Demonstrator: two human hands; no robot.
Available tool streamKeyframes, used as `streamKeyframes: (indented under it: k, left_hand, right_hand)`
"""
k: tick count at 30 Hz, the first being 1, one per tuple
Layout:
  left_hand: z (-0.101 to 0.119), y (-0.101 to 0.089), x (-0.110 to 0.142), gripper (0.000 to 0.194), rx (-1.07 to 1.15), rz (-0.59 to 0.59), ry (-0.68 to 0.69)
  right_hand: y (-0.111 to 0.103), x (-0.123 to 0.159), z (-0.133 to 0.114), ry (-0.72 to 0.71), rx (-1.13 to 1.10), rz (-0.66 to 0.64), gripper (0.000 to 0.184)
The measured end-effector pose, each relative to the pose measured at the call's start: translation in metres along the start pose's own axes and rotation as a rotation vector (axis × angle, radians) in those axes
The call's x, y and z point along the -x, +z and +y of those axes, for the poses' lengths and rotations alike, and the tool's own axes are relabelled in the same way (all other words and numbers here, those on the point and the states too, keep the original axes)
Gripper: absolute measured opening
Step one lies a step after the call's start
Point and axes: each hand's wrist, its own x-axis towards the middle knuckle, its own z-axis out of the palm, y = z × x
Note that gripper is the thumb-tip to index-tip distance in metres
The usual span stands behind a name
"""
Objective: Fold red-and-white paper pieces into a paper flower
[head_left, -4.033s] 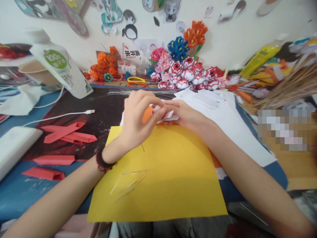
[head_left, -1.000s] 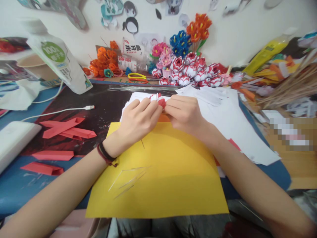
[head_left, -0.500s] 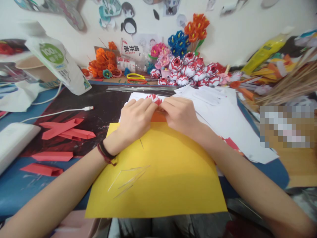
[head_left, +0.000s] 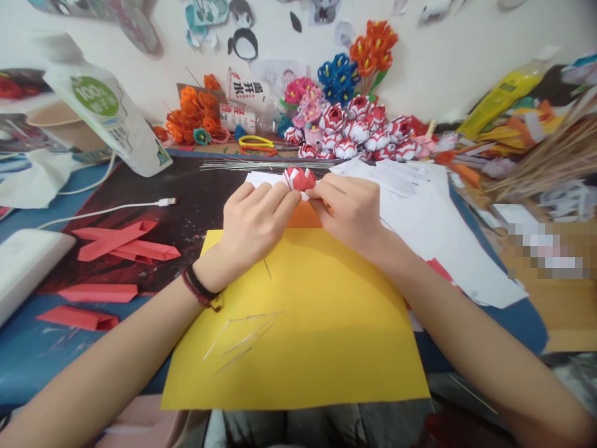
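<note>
Between my two hands is a red and white folded paper flower, held up at the far edge of the yellow sheet. My left hand is closed with its fingertips on the flower's lower left side. From the right, my right hand pinches the flower's base; the exact grip is partly hidden behind the fingers. Beneath them lie an orange sheet and the large yellow sheet. Several short thin wires rest on the yellow sheet.
Folded red paper strips lie at left, near a white power bank and cable. A white bottle stands behind them. Finished red and white flowers crowd the back. White papers spread at right, with thin sticks beyond.
The paper flower has risen and turned a little to the right, so more of its red petals show. My right hand has shifted slightly right, its fingertips still at the base.
</note>
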Motion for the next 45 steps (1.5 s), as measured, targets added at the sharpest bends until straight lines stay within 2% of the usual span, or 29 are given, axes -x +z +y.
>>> streamKeyframes:
  k: [3, 7, 15, 18, 23, 30, 40, 45]
  left_hand:
    - [-0.002, 0.003, 0.001, 0.021, -0.067, -0.025, 0.071]
    - [-0.001, 0.006, 0.001, 0.024, -0.139, -0.023, 0.16]
    - [0.001, 0.005, -0.003, 0.03, -0.132, -0.014, 0.27]
    - [0.0, 0.007, -0.002, 0.029, -0.082, -0.046, 0.205]
    - [-0.004, 0.011, 0.001, 0.02, 0.059, -0.04, -0.003]
    - [-0.003, 0.009, 0.001, 0.009, 0.234, 0.067, -0.121]
    - [-0.006, -0.008, -0.011, 0.012, 0.385, -0.018, -0.119]
    - [-0.005, -0.019, -0.02, 0.016, 0.529, -0.066, -0.253]
  right_hand:
    - [0.0, 0.001, 0.003, -0.067, 0.013, -0.077, 0.03]
    - [0.0, 0.002, 0.005, -0.087, 0.009, -0.153, 0.024]
    - [-0.007, -0.003, 0.006, -0.116, -0.022, -0.304, 0.016]
    - [-0.008, -0.004, 0.004, -0.027, -0.103, -0.277, 0.017]
    - [-0.004, -0.002, 0.0, 0.156, -0.233, -0.117, 0.022]
    - [-0.006, -0.006, 0.0, 0.159, -0.354, -0.038, 0.023]
    - [-0.015, -0.016, -0.003, 0.255, -0.55, -0.044, 0.02]
    - [-0.018, -0.018, -0.002, 0.337, -0.738, -0.049, 0.014]
